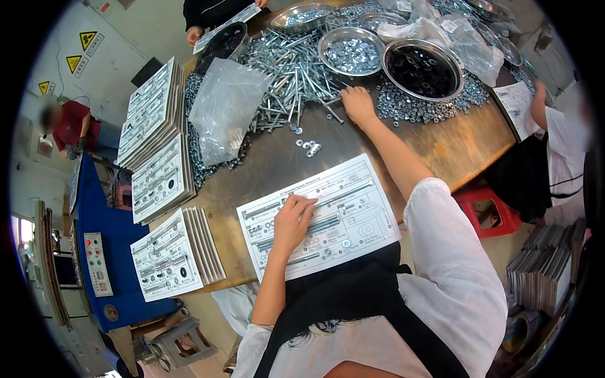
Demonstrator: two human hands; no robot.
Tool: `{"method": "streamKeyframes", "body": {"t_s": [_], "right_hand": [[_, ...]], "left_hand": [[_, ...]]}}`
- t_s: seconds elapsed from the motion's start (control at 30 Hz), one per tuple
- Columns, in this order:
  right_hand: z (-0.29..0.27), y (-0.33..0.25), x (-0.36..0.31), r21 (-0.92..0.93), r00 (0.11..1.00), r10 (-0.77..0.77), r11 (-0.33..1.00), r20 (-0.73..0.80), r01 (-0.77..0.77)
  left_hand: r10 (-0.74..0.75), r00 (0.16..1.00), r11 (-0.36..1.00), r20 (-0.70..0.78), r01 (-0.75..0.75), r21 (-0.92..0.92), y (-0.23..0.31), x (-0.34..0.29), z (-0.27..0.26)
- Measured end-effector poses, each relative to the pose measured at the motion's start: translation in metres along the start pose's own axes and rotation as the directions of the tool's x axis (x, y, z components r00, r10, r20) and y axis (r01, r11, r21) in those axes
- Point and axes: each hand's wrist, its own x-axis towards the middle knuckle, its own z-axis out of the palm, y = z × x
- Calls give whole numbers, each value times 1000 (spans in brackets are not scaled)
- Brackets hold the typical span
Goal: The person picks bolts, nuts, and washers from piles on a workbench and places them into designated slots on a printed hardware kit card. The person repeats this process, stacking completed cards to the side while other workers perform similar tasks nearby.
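A white printed card (362, 214) with hardware drawings lies at the table's front edge. My left hand (293, 217) rests on its left half, fingers stretched out and partly spread. On the card, a small washer (346, 243) sits near the lower right. My right hand (358, 104) reaches far out to the edge of a heap of long bolts (283, 69). Its fingers are curled and closed; what they hold, if anything, I cannot make out. Between the hands, several loose nuts (310, 147) lie on the bare tabletop (277, 160).
Stacked cards (161, 179) line the left side, beside a clear plastic bag (228, 104). Beyond my right hand stand a steel bowl of small parts (350, 53) and a bowl of black pieces (421, 70), with loose nuts (409, 106) below. Other people work at the far and right edges.
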Motion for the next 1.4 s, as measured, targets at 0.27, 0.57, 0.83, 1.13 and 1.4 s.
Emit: {"method": "streamKeyframes", "body": {"t_s": [0.27,0.57,0.83,1.13,1.4], "right_hand": [[-97,-86,-45,352,983,-180,918,-38,182],[-212,-132,-75,815,869,27,335,494,-474],[-172,-162,-101,764,773,207,-435,600,-477],[-154,-103,-122,500,876,-113,852,469,-157],[-142,-102,-131,568,907,-129,812,400,-135]], "left_hand": [[300,919,899,-257,-182,399,0,30,-15],[291,951,841,102,-305,447,11,60,-32],[62,983,989,-174,-84,-122,16,42,6],[-91,996,952,-7,89,292,-40,31,17],[89,993,930,-80,-54,364,-44,34,31]]}}
